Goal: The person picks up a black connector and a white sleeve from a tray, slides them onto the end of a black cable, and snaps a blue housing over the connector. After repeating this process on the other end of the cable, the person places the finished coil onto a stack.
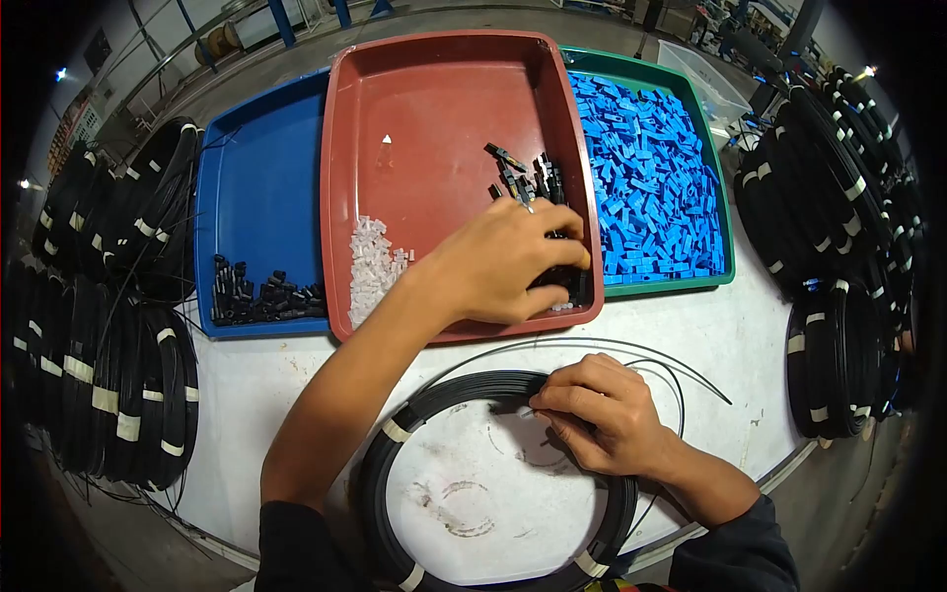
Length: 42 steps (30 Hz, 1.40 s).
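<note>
My left hand (518, 261) reaches into the right side of the red tray (444, 109), fingers bent around black connectors (513, 178) heaped there; its fingertips are partly hidden among them. A ring shows on one finger. Over the far side of a coil of black cable (380, 493), my right hand (607, 414) is closed in a pinch. A small whitish clear plastic piece (527, 413) pokes out at its fingertips. Loose cable ends (681, 370) arc from the coil, behind and to the right of that hand. The coil is bound with pale tape and rests on the white table (730, 385).
Small white plastic pieces (370, 266) lie in the red tray's left corner. To its left, a blue tray (261, 187) holds black parts (261, 296); to its right, a green tray (730, 237) holds blue clips (646, 178). Taped cable coils hang at left (109, 385) and right (834, 355).
</note>
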### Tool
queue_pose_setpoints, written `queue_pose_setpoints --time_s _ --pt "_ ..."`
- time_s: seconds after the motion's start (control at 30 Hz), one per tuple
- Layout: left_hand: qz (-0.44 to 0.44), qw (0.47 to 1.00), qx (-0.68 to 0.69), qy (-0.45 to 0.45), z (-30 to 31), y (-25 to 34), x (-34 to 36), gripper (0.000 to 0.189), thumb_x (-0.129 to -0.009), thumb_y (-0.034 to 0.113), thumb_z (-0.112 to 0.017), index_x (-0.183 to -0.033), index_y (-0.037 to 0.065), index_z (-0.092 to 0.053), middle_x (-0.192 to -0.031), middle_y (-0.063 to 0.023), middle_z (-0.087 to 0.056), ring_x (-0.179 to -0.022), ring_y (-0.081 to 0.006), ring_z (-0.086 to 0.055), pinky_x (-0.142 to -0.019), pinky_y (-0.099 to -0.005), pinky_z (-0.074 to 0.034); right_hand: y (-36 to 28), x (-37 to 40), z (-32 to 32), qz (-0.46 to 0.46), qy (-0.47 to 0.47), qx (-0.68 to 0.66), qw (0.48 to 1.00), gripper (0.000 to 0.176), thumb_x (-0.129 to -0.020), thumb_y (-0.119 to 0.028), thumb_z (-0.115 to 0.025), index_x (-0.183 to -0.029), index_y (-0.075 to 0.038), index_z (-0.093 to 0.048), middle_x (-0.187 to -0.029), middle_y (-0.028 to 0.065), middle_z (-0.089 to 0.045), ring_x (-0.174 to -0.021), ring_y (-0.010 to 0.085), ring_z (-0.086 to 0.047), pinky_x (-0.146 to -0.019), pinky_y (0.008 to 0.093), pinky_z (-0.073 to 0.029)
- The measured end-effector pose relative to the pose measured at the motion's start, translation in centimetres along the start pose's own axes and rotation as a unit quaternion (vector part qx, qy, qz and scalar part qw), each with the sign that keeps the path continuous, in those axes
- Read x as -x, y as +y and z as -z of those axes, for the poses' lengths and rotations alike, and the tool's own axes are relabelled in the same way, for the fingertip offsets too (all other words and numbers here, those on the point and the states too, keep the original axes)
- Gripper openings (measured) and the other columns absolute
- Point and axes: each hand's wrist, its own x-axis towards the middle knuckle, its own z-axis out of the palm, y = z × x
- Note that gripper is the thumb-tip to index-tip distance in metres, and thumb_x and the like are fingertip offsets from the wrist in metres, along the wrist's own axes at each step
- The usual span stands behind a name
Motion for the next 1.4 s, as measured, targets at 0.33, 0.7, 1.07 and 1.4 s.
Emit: queue_pose_setpoints --time_s 0.33,0.7,1.07,1.4 --pt "0.051 0.990 -0.080 0.106 -0.1 -3.2 0.6 0.012 -0.091 0.017 -0.071 -0.097 0.008 -0.074 -0.112 -0.0033 -0.070 -0.110 -0.0253 -0.063 -0.097 -0.0405 -0.045 0.0 -0.1 0.2 -0.001 -0.007 -0.001 1.000 0.026 -0.074 0.000 -0.079 -0.099 -0.004 -0.073 -0.094 0.0084 -0.068 -0.077 0.0256 -0.063 -0.069 0.0362 -0.048" --pt "0.045 0.988 -0.107 0.101 2.7 -1.2 2.8 0.017 -0.082 0.006 -0.074 -0.098 0.007 -0.072 -0.102 -0.0033 -0.071 -0.094 -0.0231 -0.066 -0.083 -0.0365 -0.047 0.1 -0.1 0.2 -0.004 -0.005 -0.012 1.000 0.025 -0.076 -0.002 -0.081 -0.100 -0.004 -0.074 -0.093 0.0080 -0.068 -0.074 0.0238 -0.062 -0.065 0.0341 -0.046" --pt "-0.081 0.988 -0.115 0.056 -0.2 -1.0 2.2 0.019 -0.080 0.007 -0.068 -0.096 0.014 -0.076 -0.099 -0.0009 -0.068 -0.089 -0.0202 -0.064 -0.079 -0.0358 -0.047 0.1 -0.1 0.2 -0.010 -0.011 -0.011 1.000 0.023 -0.077 -0.002 -0.081 -0.100 -0.005 -0.074 -0.093 0.0078 -0.068 -0.075 0.0236 -0.062 -0.066 0.0338 -0.046" --pt "0.067 0.978 0.102 0.167 1.1 -0.1 1.6 0.020 -0.083 0.003 -0.080 -0.103 0.004 -0.077 -0.098 -0.0093 -0.074 -0.084 -0.0221 -0.073 -0.076 -0.0314 -0.058 0.1 0.2 0.1 0.003 0.003 -0.009 1.000 0.024 -0.078 -0.001 -0.079 -0.100 -0.004 -0.073 -0.095 0.0095 -0.068 -0.080 0.0262 -0.065 -0.071 0.0358 -0.049"
